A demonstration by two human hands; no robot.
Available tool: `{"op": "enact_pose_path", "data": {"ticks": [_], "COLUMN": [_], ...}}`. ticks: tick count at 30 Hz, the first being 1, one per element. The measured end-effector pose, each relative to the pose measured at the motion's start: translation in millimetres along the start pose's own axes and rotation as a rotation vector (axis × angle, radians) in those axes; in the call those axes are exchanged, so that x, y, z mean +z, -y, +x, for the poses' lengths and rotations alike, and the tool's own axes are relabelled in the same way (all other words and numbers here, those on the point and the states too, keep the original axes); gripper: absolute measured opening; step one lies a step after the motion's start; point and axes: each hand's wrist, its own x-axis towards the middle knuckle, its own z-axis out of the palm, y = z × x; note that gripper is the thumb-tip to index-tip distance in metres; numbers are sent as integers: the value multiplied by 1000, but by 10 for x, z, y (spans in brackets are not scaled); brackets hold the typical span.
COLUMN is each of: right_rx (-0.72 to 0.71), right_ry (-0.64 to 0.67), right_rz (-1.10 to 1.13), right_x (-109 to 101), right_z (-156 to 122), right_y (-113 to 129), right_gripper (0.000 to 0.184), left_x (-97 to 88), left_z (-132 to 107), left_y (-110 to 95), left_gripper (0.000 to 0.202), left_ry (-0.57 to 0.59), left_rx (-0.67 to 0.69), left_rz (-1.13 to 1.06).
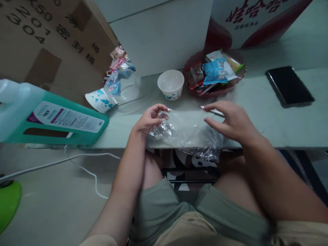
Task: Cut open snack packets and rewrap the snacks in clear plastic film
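Note:
A clear, crinkled plastic bag lies at the table's front edge, part of it hanging over. At the bag's left side is my left hand, fingers bent and thumb apart from the index finger. My right hand hovers by the bag's right side with thumb and index finger spread. A thin pale grey strip shows between them; whether the hidden fingers hold it I cannot tell. Just behind the bag stands a white paper bowl with a blue leaf print, its inside visible.
A red fruit dish holds wrapped snacks. Right of it lies a black phone. To the left are a tipped paper cup, a clear plastic cup, a jug of green liquid and a cardboard box. A white cable hangs below.

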Motion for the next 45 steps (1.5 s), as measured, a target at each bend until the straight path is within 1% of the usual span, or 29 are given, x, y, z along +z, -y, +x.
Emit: {"op": "enact_pose_path", "data": {"ticks": [1,2,3,4,5,6,7,8,9,11,12,13,15,17,19,20,22,23,25,27,30,32,34,36,38,40,41,43,45], "right_rx": [15,38,59,74,83,96,118,153,201,316,368,412,483,516,503,482,427,401,359,332,318,325,349,388,429,457,469,484,461], "right_ry": [-8,37,146,303,471,609,685,683,608,367,262,172,26,-74,-115,-125,-172,-212,-291,-318,-246,-196,-178,-190,-210,-214,-205,-177,-171], "right_rz": [113,223,317,386,437,479,523,574,629,723,752,772,794,796,762,731,663,639,622,635,644,644,651,661,656,636,621,597,592], "right_x": [40,92,151,209,261,305,339,363,380,404,416,429,462,497,527,536,541,538,526,516,524,542,560,574,583,588,589,588,579], "right_z": [25,50,72,89,101,107,110,111,112,122,133,147,179,203,209,205,183,167,130,93,53,42,45,56,69,75,74,64,48], "right_y": [20,37,49,57,63,67,69,69,67,55,45,33,10,-6,-8,-2,22,41,87,132,171,169,154,139,129,124,121,107,82], "right_gripper": [40,52,56,50,37,25,20,20,20,21,24,26,28,28,25,24,22,22,22,22,22,20,19,19,19,18,19,25,44], "left_x": [36,73,107,134,149,151,139,116,87,33,21,25,84,192,303,347,402,415,421,409,350,286,234,237,312,439,505,601,620], "left_z": [-16,-32,-44,-50,-50,-40,-22,4,36,102,130,150,164,147,116,99,65,48,11,-32,-85,-92,-76,-52,-40,-46,-51,-56,-43], "left_y": [-12,-27,-42,-57,-68,-74,-72,-61,-41,20,57,94,159,200,213,211,194,180,144,99,37,26,52,104,158,197,209,222,230], "left_gripper": [42,41,42,46,51,59,68,75,79,78,78,79,89,105,118,121,118,114,102,88,70,65,73,88,106,119,122,114,98], "left_ry": [49,102,155,200,228,230,198,134,48,-133,-194,-228,-210,-120,-10,35,79,71,-5,-130,-272,-318,-336,-296,-205,-153,-162,-219,-279], "left_rx": [-4,-11,-26,-42,-60,-74,-83,-84,-75,-53,-52,-59,-98,-159,-220,-243,-264,-255,-179,-15,244,318,271,146,39,22,35,79,135], "left_rz": [3,9,15,16,11,3,-13,-41,-83,-187,-239,-285,-344,-371,-371,-362,-336,-322,-307,-303,-278,-298,-378,-426,-369,-216,-131,3,77]}}
